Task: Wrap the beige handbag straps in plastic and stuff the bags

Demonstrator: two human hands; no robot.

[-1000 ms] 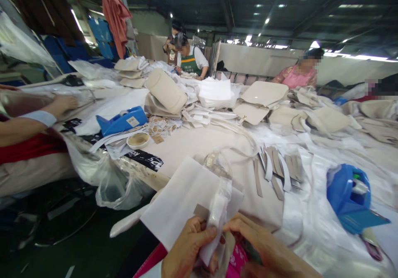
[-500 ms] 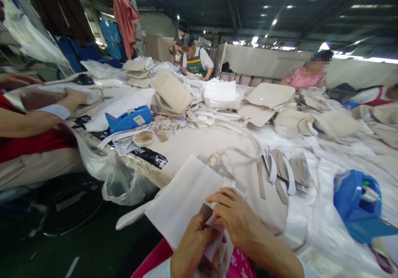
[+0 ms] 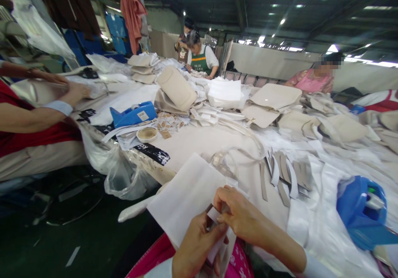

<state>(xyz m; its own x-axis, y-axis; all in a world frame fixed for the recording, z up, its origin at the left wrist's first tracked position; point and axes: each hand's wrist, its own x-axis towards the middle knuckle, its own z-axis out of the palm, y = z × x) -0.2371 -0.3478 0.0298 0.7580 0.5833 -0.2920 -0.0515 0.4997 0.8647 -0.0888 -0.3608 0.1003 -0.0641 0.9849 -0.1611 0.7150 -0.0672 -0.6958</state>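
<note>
My left hand (image 3: 199, 238) is closed round a narrow taupe strip with a white layer (image 3: 213, 214), low in front of my lap. My right hand (image 3: 234, 211) pinches at the upper end of that strip, its fingertips close to my left thumb. The fingers hide much of the strip. Beneath and behind both hands lies a white sheet (image 3: 183, 199), tilted over the table's near edge. To the right of my hands, several loose taupe and white strips (image 3: 282, 174) are spread on the table.
A blue tape dispenser (image 3: 360, 211) stands at right, another blue dispenser (image 3: 133, 114) at left near a small round dish (image 3: 147, 134). Beige bag pieces (image 3: 177, 88) and white sheets (image 3: 224, 91) are piled across the back. A co-worker's arm (image 3: 37, 116) reaches in from the left.
My right hand's fingers have curled in and now pinch the strip's top end; before, they were stretched more over it. My left thumb has moved up and right. The view has shifted slightly.
</note>
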